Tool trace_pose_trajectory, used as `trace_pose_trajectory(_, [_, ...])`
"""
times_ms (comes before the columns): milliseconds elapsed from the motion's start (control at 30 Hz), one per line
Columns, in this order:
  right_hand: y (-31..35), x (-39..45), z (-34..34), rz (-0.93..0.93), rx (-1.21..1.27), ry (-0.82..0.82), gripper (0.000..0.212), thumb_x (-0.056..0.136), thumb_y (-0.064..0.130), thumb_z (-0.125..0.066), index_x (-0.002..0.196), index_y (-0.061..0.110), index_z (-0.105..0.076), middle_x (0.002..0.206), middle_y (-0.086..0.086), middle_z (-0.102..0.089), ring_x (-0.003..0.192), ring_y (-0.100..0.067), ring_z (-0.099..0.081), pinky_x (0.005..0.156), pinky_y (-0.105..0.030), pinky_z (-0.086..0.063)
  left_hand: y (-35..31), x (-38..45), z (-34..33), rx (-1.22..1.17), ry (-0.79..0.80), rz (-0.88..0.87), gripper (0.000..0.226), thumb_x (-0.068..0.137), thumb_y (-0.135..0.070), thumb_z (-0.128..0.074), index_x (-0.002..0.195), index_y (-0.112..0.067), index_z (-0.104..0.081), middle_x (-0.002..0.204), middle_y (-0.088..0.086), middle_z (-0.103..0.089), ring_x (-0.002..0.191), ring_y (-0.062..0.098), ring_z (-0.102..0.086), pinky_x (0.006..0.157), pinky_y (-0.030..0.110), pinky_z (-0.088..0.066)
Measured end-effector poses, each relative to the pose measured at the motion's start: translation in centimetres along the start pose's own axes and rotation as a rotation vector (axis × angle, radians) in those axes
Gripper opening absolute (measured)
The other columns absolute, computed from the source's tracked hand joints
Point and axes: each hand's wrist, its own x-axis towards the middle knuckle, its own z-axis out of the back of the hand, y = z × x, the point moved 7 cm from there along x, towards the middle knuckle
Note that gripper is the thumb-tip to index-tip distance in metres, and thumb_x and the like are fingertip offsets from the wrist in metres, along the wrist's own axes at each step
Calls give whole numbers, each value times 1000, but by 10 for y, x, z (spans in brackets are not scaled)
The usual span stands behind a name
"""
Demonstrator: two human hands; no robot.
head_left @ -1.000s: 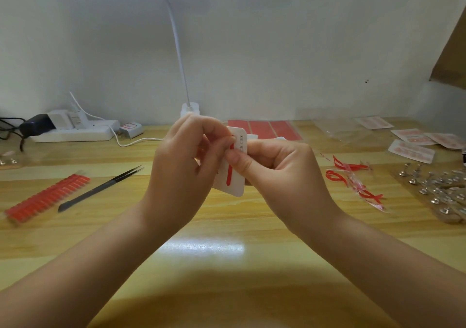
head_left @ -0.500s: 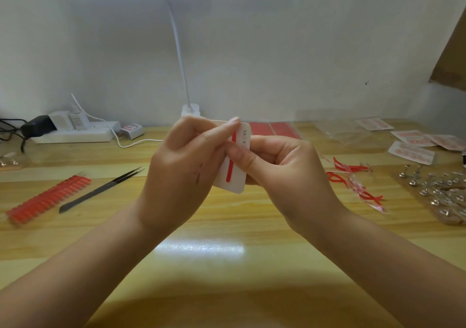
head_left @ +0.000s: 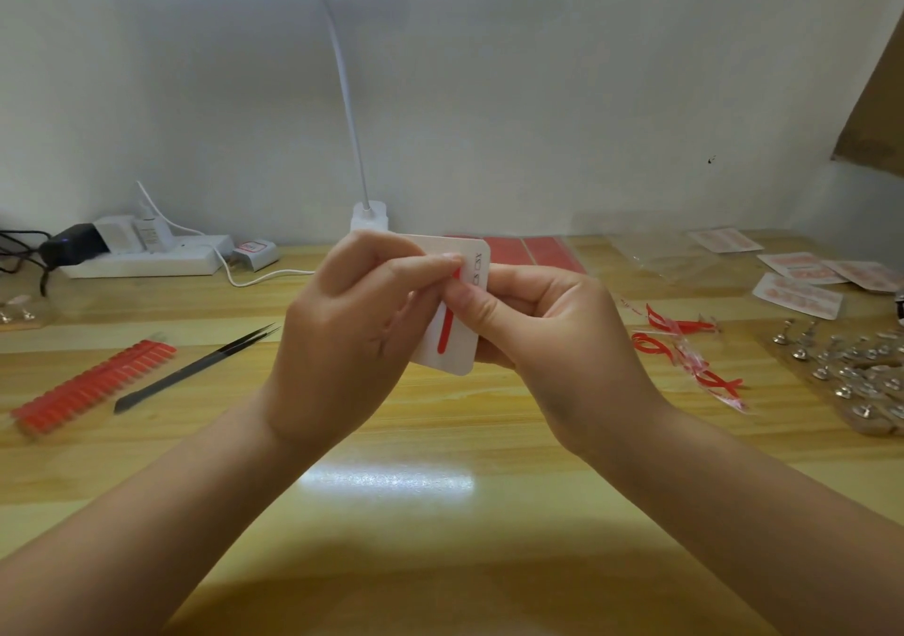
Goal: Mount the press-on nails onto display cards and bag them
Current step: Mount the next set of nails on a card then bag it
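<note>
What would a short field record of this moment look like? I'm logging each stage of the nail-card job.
stage: handling a display card, no nails on it that can be seen
card: white, held above the table, a red strip running down its face
left hand: grips the card's left side, fingertip at the strip's top end
right hand: pinches the card from the right, thumb on the strip
nails: red row lying on the table, far left
tweezers: on the table beside the nails, untouched
finished bags: far right
table: wooden
</note>
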Motion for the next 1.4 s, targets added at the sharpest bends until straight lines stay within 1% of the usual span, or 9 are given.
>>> trace_pose_trajectory(167, [-4,0,0,-29,-35,4,15,88,13,-65,100,9,-73,89,-6,-76,84,-18,-74,72,-26,-59,11,6,-2,-60,72,192,6,88,-13,-66,90,-7,-67,90,0,-54,66,5,-48,62,8,-41])
trace_pose_trajectory(267, [-4,1,0,-25,-60,-2,13,88,12,-66,99,10,-74,87,-4,-76,82,-16,-74,69,-25,-59,18,11,-3,-95,127,261,6,88,-19,-65,86,-16,-60,88,-1,-53,66,9,-50,59,8,-39])
trace_pose_trajectory(533, [-3,1,0,-10,-106,-11,13,88,11,-66,99,11,-74,87,-3,-76,80,-14,-74,68,-23,-59,15,11,-3,-49,163,211,10,91,-19,-60,88,-9,-63,91,1,-53,64,15,-52,60,9,-37])
trace_pose_trajectory(733, [-6,1,0,-52,-53,-4,17,88,13,-66,102,6,-73,89,-8,-76,82,-20,-74,70,-28,-60,8,9,-2,39,154,148,12,92,-23,-50,93,-13,-57,92,2,-51,68,14,-49,53,33,-46])
trace_pose_trajectory(867, [-9,4,3,-98,16,3,22,86,20,-65,100,6,-74,91,-11,-76,86,-24,-73,74,-33,-60,5,7,-1,77,137,85,4,95,-22,-45,97,-19,-46,92,0,-47,75,10,-45,58,26,-40])
trace_pose_trajectory(1067, [-19,14,13,-184,184,-26,22,87,23,-62,92,5,-73,88,-12,-75,80,-23,-74,66,-28,-58,5,7,3,30,66,87,4,94,-11,-46,95,-14,-43,93,-1,-49,76,8,-48,64,22,-41])
trace_pose_trajectory(1167, [-29,18,27,-225,143,-91,18,91,18,-61,92,3,-70,89,-11,-76,81,-23,-74,64,-27,-58,4,12,10,-92,-19,175,14,94,-3,-47,96,-18,-43,88,-6,-56,73,3,-54,60,13,-42])
trace_pose_trajectory(1267, [-42,19,40,-264,-10,-132,15,91,14,-63,85,3,-72,86,-10,-76,79,-23,-74,65,-31,-61,11,18,18,-176,-102,336,24,92,-9,-58,91,-30,-46,83,-9,-63,70,9,-59,55,18,-45])
trace_pose_trajectory(1400, [-64,15,44,-359,-303,-78,13,91,8,-62,89,1,-72,93,-12,-74,86,-21,-72,75,-37,-61,20,15,5,-254,23,530,24,81,-13,-71,92,-31,-58,79,-9,-69,61,3,-59,57,11,-46])
